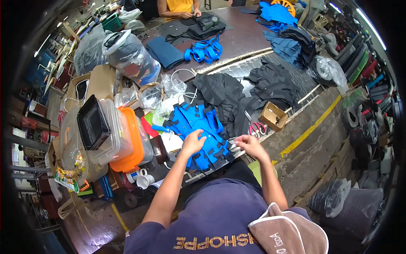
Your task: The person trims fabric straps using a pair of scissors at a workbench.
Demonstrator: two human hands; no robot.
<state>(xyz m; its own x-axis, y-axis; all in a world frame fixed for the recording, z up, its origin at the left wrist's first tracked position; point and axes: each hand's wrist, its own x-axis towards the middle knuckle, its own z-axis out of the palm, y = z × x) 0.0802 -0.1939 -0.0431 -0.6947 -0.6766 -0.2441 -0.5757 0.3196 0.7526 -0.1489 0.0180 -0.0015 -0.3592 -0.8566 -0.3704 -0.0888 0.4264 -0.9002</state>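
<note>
Blue fabric pieces with black straps and edging [196, 122] lie in a loose pile on the table in front of me. My left hand [193, 144] rests on the left side of this pile, fingers curled and closed on the blue fabric. Just right of the pile's edge, my right hand [252, 148] has its thumb and fingers drawn together in a pinch; whatever is between them is too small to make out. Beyond my right hand lie red-handled scissors [256, 129]. Black fabric pieces [220, 95] are heaped behind the blue ones.
A small cardboard box [273, 116] stands at the table's right edge. Leftward are an orange-rimmed plastic bin [129, 139], a black tray [94, 122], a dark phone-like object [159, 149] and white rolls [145, 180]. Across the table, a person in yellow [177, 6] handles dark fabric.
</note>
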